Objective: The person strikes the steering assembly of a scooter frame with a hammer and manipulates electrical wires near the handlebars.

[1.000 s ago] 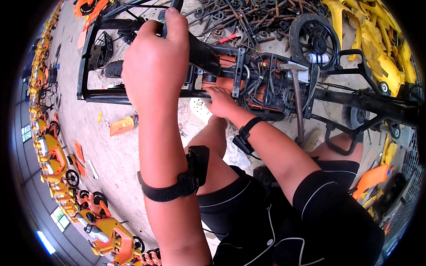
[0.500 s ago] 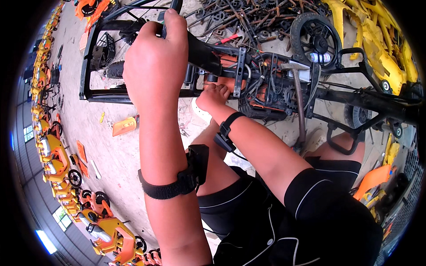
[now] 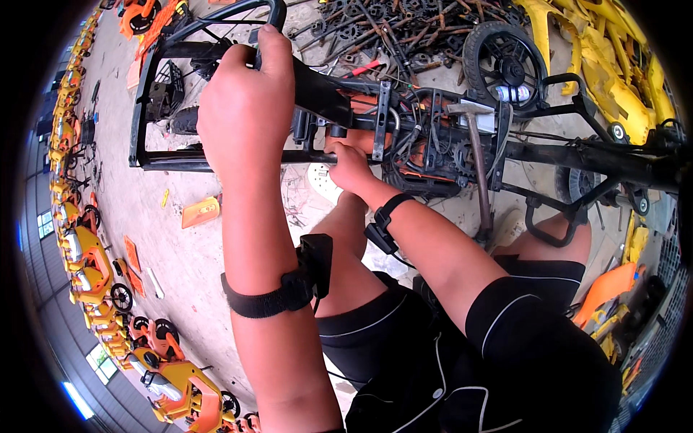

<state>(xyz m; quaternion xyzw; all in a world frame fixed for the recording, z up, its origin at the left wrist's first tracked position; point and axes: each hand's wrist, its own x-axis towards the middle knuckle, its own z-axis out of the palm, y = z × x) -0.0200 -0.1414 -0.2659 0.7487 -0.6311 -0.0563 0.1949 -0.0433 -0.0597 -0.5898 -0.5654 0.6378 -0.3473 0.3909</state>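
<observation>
A stripped black scooter frame (image 3: 530, 153) lies across the view in front of me. My left hand (image 3: 247, 108) is wrapped round a black tube at its left part, thumb up along the bent black bar (image 3: 276, 13). My right hand (image 3: 351, 169) is closed at the lower frame tube (image 3: 307, 156), its fingertips partly hidden. Just beyond it shows an orange panel (image 3: 368, 137) inside the frame. Resting across the frame to the right is a hammer (image 3: 479, 148), its handle hanging towards me. Cables (image 3: 415, 133) run along the middle.
Behind the frame lies a heap of rusty metal parts (image 3: 390, 36), with a black wheel (image 3: 505, 66) beside it. Yellow body panels (image 3: 613, 58) are piled at the far right. An orange piece (image 3: 201, 212) lies on the floor; rows of yellow scooters (image 3: 94, 252) line the left.
My right hand has drawn its fingers in from over the orange panel and curled them at the lower tube. The left hand keeps its grip; the view has shifted slightly.
</observation>
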